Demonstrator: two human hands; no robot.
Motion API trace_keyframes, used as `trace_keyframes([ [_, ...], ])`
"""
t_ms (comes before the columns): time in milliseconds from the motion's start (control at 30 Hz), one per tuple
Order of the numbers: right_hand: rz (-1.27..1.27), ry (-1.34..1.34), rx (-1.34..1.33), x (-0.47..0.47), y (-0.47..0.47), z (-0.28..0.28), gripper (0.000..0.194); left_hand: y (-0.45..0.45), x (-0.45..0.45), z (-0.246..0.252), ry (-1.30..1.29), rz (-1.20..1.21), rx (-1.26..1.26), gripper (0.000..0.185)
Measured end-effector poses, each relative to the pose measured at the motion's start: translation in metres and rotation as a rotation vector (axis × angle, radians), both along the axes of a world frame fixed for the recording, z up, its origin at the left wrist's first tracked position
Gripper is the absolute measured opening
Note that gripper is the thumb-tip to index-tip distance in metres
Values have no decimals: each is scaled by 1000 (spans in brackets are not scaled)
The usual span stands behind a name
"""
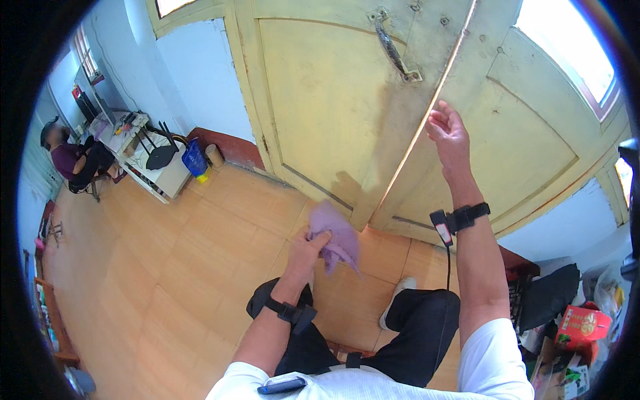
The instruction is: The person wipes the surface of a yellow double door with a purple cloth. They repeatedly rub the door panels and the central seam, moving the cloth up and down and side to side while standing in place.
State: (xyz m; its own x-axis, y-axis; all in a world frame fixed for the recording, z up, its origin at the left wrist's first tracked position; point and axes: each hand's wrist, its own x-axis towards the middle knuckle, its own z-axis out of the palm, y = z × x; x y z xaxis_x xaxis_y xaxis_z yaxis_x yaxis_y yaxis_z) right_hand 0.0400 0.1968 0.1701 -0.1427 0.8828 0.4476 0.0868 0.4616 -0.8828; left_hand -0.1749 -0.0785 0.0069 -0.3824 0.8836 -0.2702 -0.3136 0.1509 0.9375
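My left hand [305, 250] grips a bunched purple cloth [335, 235] low in front of the double door, above the tiled floor. Raised at the seam between the two door leaves is my right hand [447, 125], its fingers slightly curled and holding nothing that I can see. Whether the fingertips touch the door edge, I cannot tell. The left leaf [325, 95] is pale yellow painted wood with a worn metal pull handle [395, 47]. The right leaf [525, 145] has several small marks or holes near its edge. Bright light shows through the narrow gap between them.
A person [67, 155] sits at the far left beside a white desk [170, 170] bearing a black router [161, 156]. A blue bag [195, 157] and a tan bin [215, 156] stand by the wall. At right lie a red box [582, 325] and a black bag [550, 295].
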Motion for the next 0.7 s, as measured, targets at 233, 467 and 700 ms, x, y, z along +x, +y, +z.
trace_keyframes([
  [233,92,-87,24,-8,-4,9,69,30,-10,14,-21,78,54,29],
  [467,-48,-220,218,-21,-14,15,60,77,-16,52,86,149,197,29],
  [700,-89,-212,317,-30,-33,8,57,93,-26,55,106,162,262,26],
])
